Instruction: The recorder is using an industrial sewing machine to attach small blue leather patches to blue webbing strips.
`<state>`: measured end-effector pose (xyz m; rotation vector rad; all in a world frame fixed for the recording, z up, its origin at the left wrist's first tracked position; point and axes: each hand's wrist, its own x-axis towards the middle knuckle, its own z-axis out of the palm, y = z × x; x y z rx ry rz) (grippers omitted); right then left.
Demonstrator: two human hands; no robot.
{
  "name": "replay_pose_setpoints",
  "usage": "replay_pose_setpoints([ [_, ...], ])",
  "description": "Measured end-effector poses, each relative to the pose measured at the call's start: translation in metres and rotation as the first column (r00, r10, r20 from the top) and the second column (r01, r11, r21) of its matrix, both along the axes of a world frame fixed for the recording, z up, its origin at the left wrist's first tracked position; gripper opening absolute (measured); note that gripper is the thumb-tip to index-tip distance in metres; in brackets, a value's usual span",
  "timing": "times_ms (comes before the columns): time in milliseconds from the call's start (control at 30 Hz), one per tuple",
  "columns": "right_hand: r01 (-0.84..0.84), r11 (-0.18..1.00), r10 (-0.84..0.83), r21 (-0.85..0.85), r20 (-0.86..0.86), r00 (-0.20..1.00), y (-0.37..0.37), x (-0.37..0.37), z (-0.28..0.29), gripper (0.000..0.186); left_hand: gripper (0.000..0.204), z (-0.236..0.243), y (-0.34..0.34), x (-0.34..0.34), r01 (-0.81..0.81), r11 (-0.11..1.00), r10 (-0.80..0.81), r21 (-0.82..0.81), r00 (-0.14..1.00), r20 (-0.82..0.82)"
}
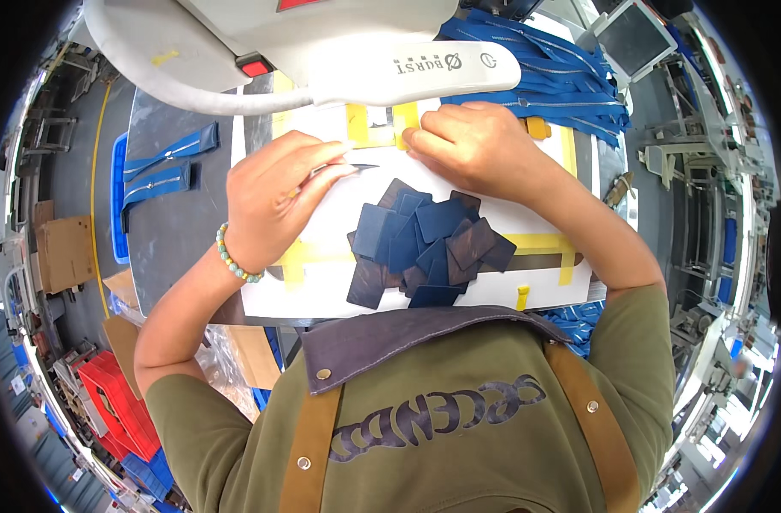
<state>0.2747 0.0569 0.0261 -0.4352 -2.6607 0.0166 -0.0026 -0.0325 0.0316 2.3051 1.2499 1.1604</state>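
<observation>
My left hand (284, 195), with a beaded bracelet on its wrist, is closed in a pinch over the white work surface (314, 282). A thin dark sliver (367, 167) shows at its fingertips; I cannot make out what it is. My right hand (480, 152) has its fingers curled in beside the yellow tape under the machine's pale arm (425, 73). Whatever its fingertips hold, if anything, is hidden. Just below both hands lies a loose pile of dark blue, square-cornered fabric patches (429, 241), several overlapping one another.
Blue zipper strips (536, 64) are heaped at the far right, beside the machine. Two more blue zipper pieces (155, 179) lie at the left, near a blue bin (120, 201). Yellow tape (527, 242) crosses the white surface. Red crates (117, 406) stand at lower left.
</observation>
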Motion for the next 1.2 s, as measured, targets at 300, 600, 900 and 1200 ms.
replay_pose_setpoints([
  [300,0.093,0.917,-0.241,-0.387,-0.353,0.904,0.019,-0.006,0.0,0.023,0.04,0.001,0.027,-0.009,0.329,0.899,-0.209,0.289,0.902,-0.377],
  [600,-0.011,0.992,-0.011,-0.125,-0.176,0.984,0.019,0.003,-0.017,0.03,0.032,-0.023,0.046,-0.003,0.203,0.912,-0.021,0.357,0.891,-0.453],
  [900,0.02,0.991,-0.044,-0.133,-0.175,0.984,0.021,0.003,-0.021,0.016,0.02,-0.025,0.052,0.001,0.272,0.871,0.007,0.409,0.826,-0.563],
  [1200,-0.015,0.989,-0.008,-0.149,-0.157,0.988,0.022,0.005,-0.023,0.023,0.019,-0.024,0.059,0.003,0.361,0.849,0.012,0.387,0.718,-0.696],
])
